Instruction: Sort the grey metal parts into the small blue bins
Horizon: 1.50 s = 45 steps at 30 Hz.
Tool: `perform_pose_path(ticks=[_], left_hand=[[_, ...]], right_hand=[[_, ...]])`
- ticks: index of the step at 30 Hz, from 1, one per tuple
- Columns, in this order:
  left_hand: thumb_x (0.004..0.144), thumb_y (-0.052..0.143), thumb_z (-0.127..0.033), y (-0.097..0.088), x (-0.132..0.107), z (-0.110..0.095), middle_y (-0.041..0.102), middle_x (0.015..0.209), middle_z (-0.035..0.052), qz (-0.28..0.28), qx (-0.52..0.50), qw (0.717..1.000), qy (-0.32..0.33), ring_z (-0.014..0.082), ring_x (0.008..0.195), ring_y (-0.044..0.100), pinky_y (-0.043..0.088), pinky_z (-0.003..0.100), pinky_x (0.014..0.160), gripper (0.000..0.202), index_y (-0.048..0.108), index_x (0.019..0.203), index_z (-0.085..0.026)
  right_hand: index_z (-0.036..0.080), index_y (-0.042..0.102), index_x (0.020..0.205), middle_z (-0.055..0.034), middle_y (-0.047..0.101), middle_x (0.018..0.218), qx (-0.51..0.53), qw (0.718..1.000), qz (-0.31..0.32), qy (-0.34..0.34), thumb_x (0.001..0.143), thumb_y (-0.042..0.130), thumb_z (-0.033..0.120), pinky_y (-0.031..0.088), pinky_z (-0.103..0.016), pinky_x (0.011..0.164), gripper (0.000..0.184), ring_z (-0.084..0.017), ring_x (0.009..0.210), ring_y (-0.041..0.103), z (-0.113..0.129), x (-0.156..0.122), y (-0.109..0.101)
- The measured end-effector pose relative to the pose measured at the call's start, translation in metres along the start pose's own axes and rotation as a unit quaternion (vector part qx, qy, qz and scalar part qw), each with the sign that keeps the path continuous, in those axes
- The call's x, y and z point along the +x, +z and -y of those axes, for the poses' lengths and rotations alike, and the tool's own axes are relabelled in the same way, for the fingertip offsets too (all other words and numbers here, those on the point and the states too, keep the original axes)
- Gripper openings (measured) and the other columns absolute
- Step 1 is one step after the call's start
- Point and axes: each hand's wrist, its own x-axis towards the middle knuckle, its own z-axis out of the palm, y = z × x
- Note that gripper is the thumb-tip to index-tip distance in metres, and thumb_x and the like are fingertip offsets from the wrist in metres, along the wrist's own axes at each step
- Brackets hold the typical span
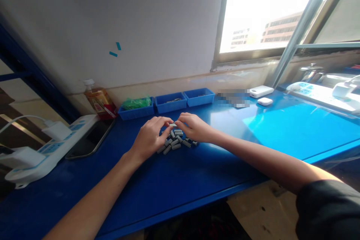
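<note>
Between the fingertips of my two hands is a small silver metal cylinder [172, 125], level and pinched at its ends. My left hand [150, 135] grips it from the left with thumb and forefinger. From the right, the closed fingers of my right hand [194, 125] hold the other end. Just under and in front of the hands lies a loose pile of similar short metal cylinders [176, 145] on the blue table [168, 183]. A few in the pile look like bolts with wider heads. My fingers hide the back of the pile.
Along the wall stand three blue bins: one with green plastic [136, 112], two with small parts [170, 102] [199, 97]. At left are a bottle [98, 99], a phone [91, 138] and a power strip [50, 150]. White devices [261, 91] and another strip [323, 95] lie right.
</note>
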Motion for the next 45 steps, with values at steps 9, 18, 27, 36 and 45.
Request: perform_pose_path(ticks=[9, 18, 27, 36, 45], left_hand=[[0.094, 0.039, -0.036, 0.001, -0.001, 0.001, 0.064, 0.089, 0.0043, 0.01, -0.008, 0.999, -0.043, 0.0192, 0.084, 0.06, 0.044, 0.03, 0.076, 0.026, 0.058, 0.1, -0.02], [0.094, 0.037, -0.033, 0.006, 0.0, 0.011, 0.065, 0.102, 0.0052, 0.063, 0.007, 0.997, -0.05, 0.0211, 0.097, 0.058, 0.045, 0.034, 0.085, 0.03, 0.058, 0.111, -0.021], [0.091, 0.039, -0.022, 0.01, -0.004, 0.02, 0.065, 0.109, 0.0042, 0.148, 0.041, 0.988, -0.021, 0.0199, 0.102, 0.057, 0.045, 0.033, 0.091, 0.031, 0.061, 0.112, -0.022], [0.091, 0.04, -0.027, -0.001, -0.001, 0.012, 0.067, 0.106, 0.0093, 0.16, 0.131, 0.978, -0.026, 0.0241, 0.098, 0.06, 0.046, 0.037, 0.083, 0.033, 0.064, 0.112, -0.02], [0.091, 0.039, -0.026, -0.001, -0.002, 0.013, 0.068, 0.104, 0.0066, 0.162, 0.142, 0.975, -0.047, 0.0254, 0.096, 0.06, 0.045, 0.036, 0.079, 0.031, 0.063, 0.109, -0.022]], right_hand=[[0.017, 0.057, 0.097, -0.0051, 0.06, 0.089, -0.053, 0.994, -0.057, -0.079, 0.087, 0.056, 0.026, 0.041, -0.026, 0.073, 0.013, -0.017, 0.083, 0.055, 0.003, -0.007, 0.002], [0.018, 0.057, 0.088, -0.0045, 0.06, 0.081, -0.08, 0.977, -0.158, -0.116, 0.085, 0.053, 0.021, 0.042, -0.028, 0.072, 0.006, -0.017, 0.077, 0.054, -0.002, 0.022, -0.014], [0.017, 0.062, 0.082, -0.0028, 0.064, 0.078, -0.065, 0.992, -0.107, 0.025, 0.079, 0.059, 0.022, 0.042, -0.025, 0.065, 0.007, -0.016, 0.072, 0.058, -0.002, 0.053, -0.028], [0.015, 0.059, 0.113, -0.0073, 0.068, 0.086, -0.146, 0.974, -0.069, 0.157, 0.085, 0.058, 0.038, 0.043, -0.028, 0.071, 0.036, -0.02, 0.08, 0.061, -0.048, 0.088, -0.033], [0.015, 0.067, 0.088, -0.0031, 0.064, 0.072, -0.13, 0.961, -0.233, 0.076, 0.086, 0.052, 0.036, 0.043, -0.027, 0.062, 0.026, -0.015, 0.063, 0.057, 0.008, 0.012, -0.101]])
